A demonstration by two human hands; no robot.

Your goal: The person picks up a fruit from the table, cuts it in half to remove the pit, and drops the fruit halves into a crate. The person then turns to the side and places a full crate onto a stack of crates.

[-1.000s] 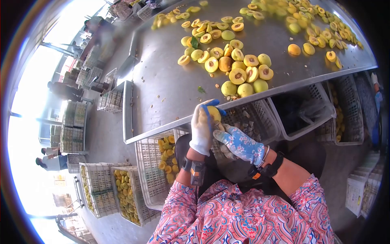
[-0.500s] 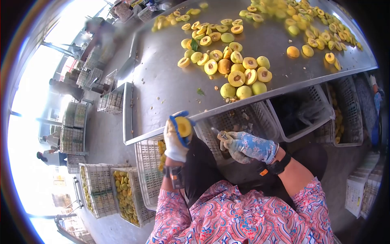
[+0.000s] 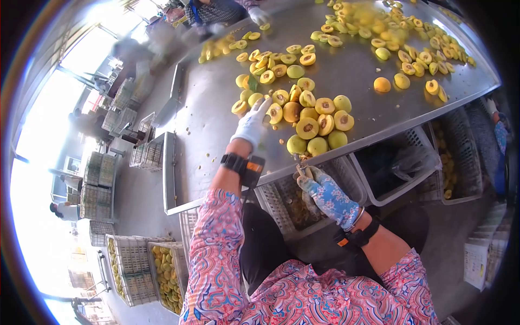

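Observation:
My left hand (image 3: 252, 123), in a white glove, reaches over the metal table with fingers stretched out against a cluster of halved yellow peaches (image 3: 307, 128). Its fingertips lie at the left side of the cluster, beside a cut half (image 3: 274, 113) with its brown centre showing. My right hand (image 3: 328, 199), in a blue flowered glove, is closed around a small metal-tipped hand tool (image 3: 297, 158) at the table's front edge. The tool's handle is mostly hidden by the fingers. Several whole-looking green-yellow peaches (image 3: 317, 146) sit just beyond the tool.
Under the table edge stand a crate of scraps (image 3: 295, 216) and a bin with clear plastic (image 3: 398, 162). More peach halves (image 3: 417, 54) cover the table's far right. Crates of fruit (image 3: 167, 273) stand on the floor at left. Another person's gloved hand (image 3: 259, 17) is across the table.
My left hand has let go of the peach half it held and moved up and right to the cluster. My right hand, still with the tool, has shifted slightly right.

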